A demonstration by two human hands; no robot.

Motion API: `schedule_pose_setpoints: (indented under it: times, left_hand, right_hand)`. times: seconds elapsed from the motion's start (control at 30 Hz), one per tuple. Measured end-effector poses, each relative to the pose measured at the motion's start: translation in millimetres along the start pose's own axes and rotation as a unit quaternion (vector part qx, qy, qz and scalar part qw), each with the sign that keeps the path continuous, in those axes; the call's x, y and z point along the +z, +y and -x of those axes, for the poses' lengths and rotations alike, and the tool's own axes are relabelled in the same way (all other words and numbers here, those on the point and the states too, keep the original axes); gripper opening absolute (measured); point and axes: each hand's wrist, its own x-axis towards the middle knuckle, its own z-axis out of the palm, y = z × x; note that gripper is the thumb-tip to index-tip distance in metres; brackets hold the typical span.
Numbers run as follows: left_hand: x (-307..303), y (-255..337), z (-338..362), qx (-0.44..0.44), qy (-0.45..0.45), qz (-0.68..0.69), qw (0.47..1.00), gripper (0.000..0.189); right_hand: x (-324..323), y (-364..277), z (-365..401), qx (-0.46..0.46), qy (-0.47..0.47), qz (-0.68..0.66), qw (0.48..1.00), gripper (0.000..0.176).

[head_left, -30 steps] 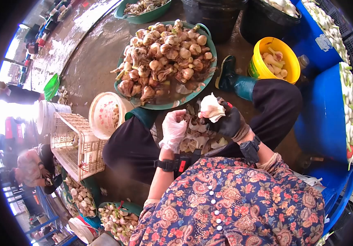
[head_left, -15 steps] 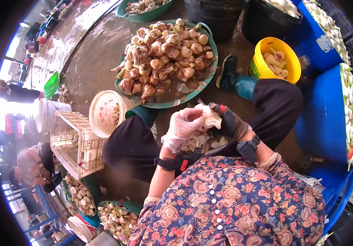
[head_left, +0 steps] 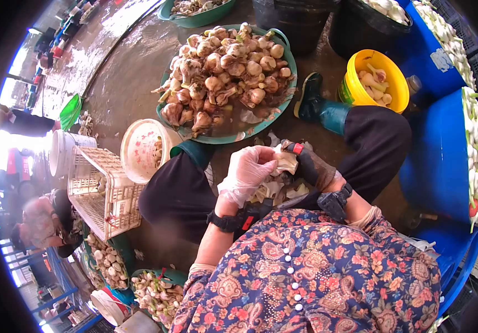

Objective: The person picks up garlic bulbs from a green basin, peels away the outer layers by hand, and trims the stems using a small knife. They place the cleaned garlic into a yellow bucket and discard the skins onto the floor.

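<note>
My left hand, in a thin clear plastic glove, has its fingers pinched at the near left side of a garlic bulb. The bulb looks pale, with loose papery skin. Wrapped round its other side is my right hand, in a dark glove with a red patch near the thumb. Whether that hand also has a small tool is hidden. Below both hands, a heap of peeled garlic skins lies between my legs. Beyond them stands a wide green basin piled with unpeeled garlic bulbs.
A yellow bucket with peeled garlic stands by my right boot. On my left are a white bucket and a cream plastic crate. Blue bins topped with garlic line the right. Another person sits at far left.
The garlic bulb has turned and dropped slightly between my hands. My left hand has shifted a little, still pinching. The camera view has moved slightly.
</note>
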Motion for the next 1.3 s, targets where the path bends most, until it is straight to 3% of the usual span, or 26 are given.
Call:
schedule_pose_setpoints:
  times: [0.13, 0.2, 0.3, 0.37, 0.47, 0.53, 0.6, 0.67, 0.77, 0.83, 0.9, 0.93, 1.0, 1.03, 1.13, 1.17, 1.23, 1.3]
  left_hand:
    - [-4, 3, 0, -0.023, -0.024, -0.026, 0.999, 0.020]
    - [-2, 9, 0, -0.029, -0.025, -0.042, 0.998, 0.019]
    - [7, 0, 0, 0.015, 0.008, -0.104, 0.994, 0.020]
    - [9, 6, 2, 0.001, 0.020, -0.090, 0.996, 0.019]
    - [9, 10, 3, -0.030, 0.030, -0.054, 0.998, 0.018]
    - [9, -20, -3, -0.017, 0.043, -0.065, 0.997, 0.016]
    - [4, -31, -9, -0.065, 0.026, 0.044, 0.997, 0.013]
    - [3, -40, -11, -0.112, 0.018, 0.158, 0.981, 0.009]
    - [13, -45, -15, -0.080, 0.067, 0.105, 0.989, 0.011]
    - [16, -48, -13, -0.110, 0.078, 0.044, 0.990, 0.009]
    - [19, -58, -18, -0.158, 0.093, -0.024, 0.983, 0.010]
    - [19, -62, -17, -0.150, 0.112, -0.014, 0.982, 0.016]
    - [22, -71, -17, -0.019, 0.164, 0.018, 0.986, 0.020]
    - [21, -73, -17, 0.046, 0.193, 0.036, 0.979, 0.023]
    - [11, -24, -4, 0.054, 0.150, 0.034, 0.987, 0.027]
    - [12, -13, -1, 0.056, 0.145, 0.046, 0.987, 0.026]
    - [19, -7, 0, 0.126, 0.163, -0.016, 0.979, 0.028]
    - [23, -2, 2, 0.158, 0.150, -0.078, 0.973, 0.026]
  right_hand:
    - [-4, 1, -1, -0.018, -0.033, 0.035, 0.999, 0.025]
    - [-3, -7, 2, 0.037, -0.041, 0.018, 0.998, 0.027]
    - [-3, -6, 2, 0.017, -0.051, 0.020, 0.998, 0.028]
    - [-3, 3, 2, 0.072, -0.050, -0.080, 0.993, 0.028]
    - [0, 12, 1, 0.229, -0.035, -0.298, 0.926, 0.024]
    - [1, 6, 3, 0.242, -0.028, -0.321, 0.915, 0.032]
    - [4, -12, 2, 0.183, -0.028, -0.287, 0.940, 0.032]
    - [4, -11, -1, 0.186, -0.077, -0.456, 0.867, 0.031]
    - [0, -1, 0, 0.221, -0.141, -0.605, 0.752, 0.024]
    - [2, -11, 8, 0.082, -0.085, -0.336, 0.935, 0.029]
    - [4, -24, 4, 0.064, -0.031, -0.285, 0.956, 0.035]
    - [6, -27, -1, 0.120, -0.001, -0.384, 0.915, 0.039]
    - [4, -11, -7, 0.183, -0.026, -0.643, 0.743, 0.044]
    - [6, -2, -6, 0.213, -0.006, -0.623, 0.753, 0.045]
    - [6, 2, -5, 0.279, 0.027, -0.546, 0.789, 0.048]
    - [7, -3, -6, 0.287, 0.046, -0.553, 0.780, 0.048]
    - [12, -10, -10, 0.301, 0.085, -0.568, 0.761, 0.047]
    - [14, -14, -12, 0.295, 0.093, -0.528, 0.791, 0.044]
